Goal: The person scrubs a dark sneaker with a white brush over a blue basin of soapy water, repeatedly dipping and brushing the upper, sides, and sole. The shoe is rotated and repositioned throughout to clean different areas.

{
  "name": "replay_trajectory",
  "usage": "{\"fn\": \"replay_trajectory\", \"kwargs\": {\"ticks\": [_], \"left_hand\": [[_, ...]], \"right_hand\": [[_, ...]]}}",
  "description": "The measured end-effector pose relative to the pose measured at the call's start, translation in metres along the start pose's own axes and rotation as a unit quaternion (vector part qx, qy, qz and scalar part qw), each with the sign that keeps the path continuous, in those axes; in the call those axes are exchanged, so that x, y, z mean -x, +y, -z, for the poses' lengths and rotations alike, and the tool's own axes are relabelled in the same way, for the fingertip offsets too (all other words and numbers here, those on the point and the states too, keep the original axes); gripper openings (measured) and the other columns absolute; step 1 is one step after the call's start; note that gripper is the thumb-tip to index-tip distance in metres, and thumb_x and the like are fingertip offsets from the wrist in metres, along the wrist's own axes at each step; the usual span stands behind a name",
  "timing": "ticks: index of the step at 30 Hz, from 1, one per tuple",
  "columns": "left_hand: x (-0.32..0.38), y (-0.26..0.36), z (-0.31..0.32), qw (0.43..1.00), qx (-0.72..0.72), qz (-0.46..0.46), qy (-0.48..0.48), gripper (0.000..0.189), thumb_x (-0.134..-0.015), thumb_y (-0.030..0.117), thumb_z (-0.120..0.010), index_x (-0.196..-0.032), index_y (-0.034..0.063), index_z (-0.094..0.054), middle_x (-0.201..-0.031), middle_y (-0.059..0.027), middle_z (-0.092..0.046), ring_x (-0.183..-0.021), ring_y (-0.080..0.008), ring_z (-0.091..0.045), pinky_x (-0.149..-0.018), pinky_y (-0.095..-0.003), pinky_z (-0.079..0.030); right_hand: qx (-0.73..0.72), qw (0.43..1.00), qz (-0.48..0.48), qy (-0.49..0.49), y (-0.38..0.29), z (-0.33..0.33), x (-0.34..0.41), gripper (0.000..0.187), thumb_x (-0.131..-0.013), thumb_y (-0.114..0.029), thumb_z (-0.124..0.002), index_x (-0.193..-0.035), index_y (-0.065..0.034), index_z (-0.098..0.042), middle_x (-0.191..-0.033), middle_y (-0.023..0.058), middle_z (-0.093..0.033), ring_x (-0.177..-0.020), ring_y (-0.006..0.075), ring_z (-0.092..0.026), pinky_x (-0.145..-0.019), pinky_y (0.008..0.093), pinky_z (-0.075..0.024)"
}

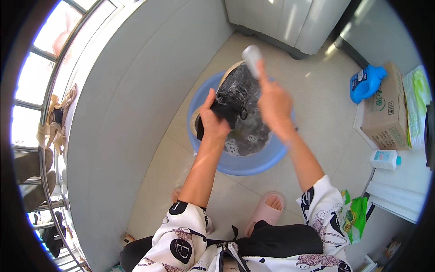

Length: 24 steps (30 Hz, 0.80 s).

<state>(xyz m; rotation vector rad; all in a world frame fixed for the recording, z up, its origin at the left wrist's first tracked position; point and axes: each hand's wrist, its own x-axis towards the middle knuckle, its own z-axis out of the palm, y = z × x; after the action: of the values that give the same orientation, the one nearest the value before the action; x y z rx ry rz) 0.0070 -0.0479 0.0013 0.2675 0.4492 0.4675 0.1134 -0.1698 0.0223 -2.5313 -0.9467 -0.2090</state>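
Observation:
My left hand grips a wet black lace-up shoe with a pale sole by its ankle part, holding it tilted over a blue plastic basin. Grey, foamy water lies in the basin. My right hand is closed on a white brush-like tool, blurred, over the toe end of the shoe. The tool's underside is hidden, so contact with the shoe cannot be told.
A grey-white appliance stands beyond the basin. A curved wall runs along the left. At the right are a blue detergent jug, a cardboard box, a white bottle and a green bag. Pink slippers are on my feet.

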Motion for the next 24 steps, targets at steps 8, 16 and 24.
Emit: {"fn": "replay_trajectory", "kwargs": {"ticks": [8, 16, 24], "left_hand": [[0.012, -0.007, 0.014, 0.996, -0.080, 0.021, 0.010, 0.038, -0.095, 0.021, -0.052, -0.121, -0.0057, -0.055, -0.118, -0.0185, -0.062, -0.106, -0.0299, -0.061, -0.096, -0.0413, -0.047], [0.018, -0.006, 0.022, 0.979, -0.200, 0.019, -0.047, 0.027, -0.093, 0.017, -0.055, -0.109, -0.0042, -0.062, -0.105, -0.0122, -0.067, -0.099, -0.0221, -0.062, -0.090, -0.0363, -0.048], [0.011, -0.011, 0.063, 0.921, -0.387, -0.015, -0.026, 0.027, -0.090, 0.016, -0.059, -0.111, -0.0011, -0.064, -0.107, -0.0065, -0.064, -0.096, -0.0167, -0.060, -0.087, -0.0317, -0.046]], "right_hand": [[-0.139, 0.985, -0.018, -0.105, -0.002, -0.017, 0.016, 0.070, -0.080, -0.002, -0.056, -0.147, -0.0115, -0.035, -0.073, 0.0184, -0.066, -0.066, 0.0350, -0.066, -0.057, 0.0489, -0.0504], [-0.124, 0.987, -0.003, -0.098, -0.004, -0.001, 0.042, 0.076, -0.078, 0.000, -0.058, -0.148, -0.0162, -0.034, -0.073, 0.0212, -0.065, -0.068, 0.0379, -0.066, -0.060, 0.0474, -0.0515], [-0.182, 0.961, 0.010, -0.209, -0.025, 0.021, 0.063, 0.076, -0.078, 0.002, -0.055, -0.149, -0.0139, -0.032, -0.075, 0.0213, -0.066, -0.070, 0.0356, -0.067, -0.064, 0.0496, -0.0502]]}}
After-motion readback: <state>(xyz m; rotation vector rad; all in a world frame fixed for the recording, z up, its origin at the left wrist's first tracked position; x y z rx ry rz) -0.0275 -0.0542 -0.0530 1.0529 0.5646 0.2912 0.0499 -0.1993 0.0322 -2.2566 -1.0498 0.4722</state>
